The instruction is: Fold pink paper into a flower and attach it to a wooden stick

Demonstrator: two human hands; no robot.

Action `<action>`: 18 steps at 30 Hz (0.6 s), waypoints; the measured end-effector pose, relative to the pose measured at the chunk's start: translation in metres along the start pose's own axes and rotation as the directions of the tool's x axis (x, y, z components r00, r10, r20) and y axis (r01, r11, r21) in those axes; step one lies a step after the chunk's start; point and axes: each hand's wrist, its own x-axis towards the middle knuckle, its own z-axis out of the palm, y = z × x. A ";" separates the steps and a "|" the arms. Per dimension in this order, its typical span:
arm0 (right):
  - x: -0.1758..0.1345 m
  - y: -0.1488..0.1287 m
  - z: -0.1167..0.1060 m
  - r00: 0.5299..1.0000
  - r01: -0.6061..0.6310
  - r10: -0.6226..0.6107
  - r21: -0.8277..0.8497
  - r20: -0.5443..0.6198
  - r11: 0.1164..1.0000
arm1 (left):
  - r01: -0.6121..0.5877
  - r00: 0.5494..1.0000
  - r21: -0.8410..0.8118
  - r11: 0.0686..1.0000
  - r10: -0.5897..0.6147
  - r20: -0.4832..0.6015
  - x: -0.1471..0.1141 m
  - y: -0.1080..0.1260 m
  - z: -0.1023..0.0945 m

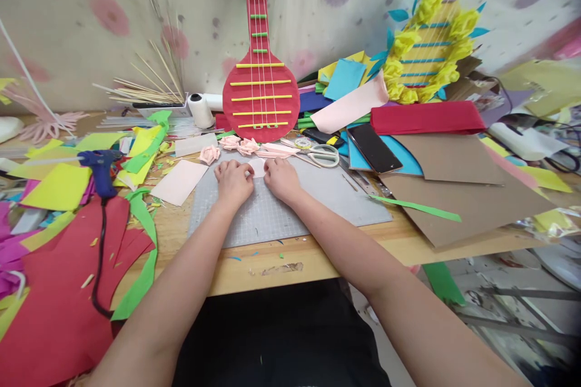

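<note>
A small pale pink paper piece point(258, 167) lies on the grey cutting mat point(290, 217), between my two hands. My left hand point(235, 180) pinches its left end, with the fingers bent. At the opposite end my right hand point(280, 178) grips it, the fingers curled and partly hidden. Just beyond my hands sit several pale pink paper roses point(209, 154) and some folded pink strips point(276, 150). White-handled scissors point(325, 155) rest on the mat's far right side. A pale pink paper sheet point(180, 182) is left of the mat.
A red paper lute point(261, 100) leans upright at the back. A blue glue gun point(100, 170) stands left among coloured paper scraps. To the right are a phone point(374, 148), brown cardboard point(454, 193) and a green strip point(415, 208). A yellow lute point(431, 48) stands behind.
</note>
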 end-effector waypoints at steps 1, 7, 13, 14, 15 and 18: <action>0.000 0.002 -0.001 1.000 0.005 -0.005 0.009 0.013 1.000 | 0.016 1.000 -0.013 1.000 -0.016 0.012 0.000 -0.001 -0.001; 0.000 0.007 0.000 0.998 0.009 -0.013 0.060 0.054 0.998 | 0.062 0.996 -0.056 0.997 -0.059 0.064 0.000 -0.004 -0.002; 0.003 0.012 0.006 0.999 -0.001 0.016 0.279 -0.051 0.960 | 0.051 0.997 -0.219 0.975 -0.036 0.070 0.006 -0.012 0.000; 0.005 0.015 0.007 0.995 -0.006 0.044 0.376 -0.094 0.927 | 0.058 0.997 -0.286 0.956 -0.043 0.061 0.009 -0.014 0.000; 0.007 0.018 0.007 0.987 -0.014 0.089 0.481 -0.134 0.877 | 0.068 0.997 -0.360 0.930 -0.052 0.052 0.013 -0.017 -0.001; 0.014 0.026 0.009 0.945 -0.044 0.269 0.740 -0.187 0.671 | 0.127 0.992 -0.479 0.869 -0.104 0.074 0.029 -0.022 -0.003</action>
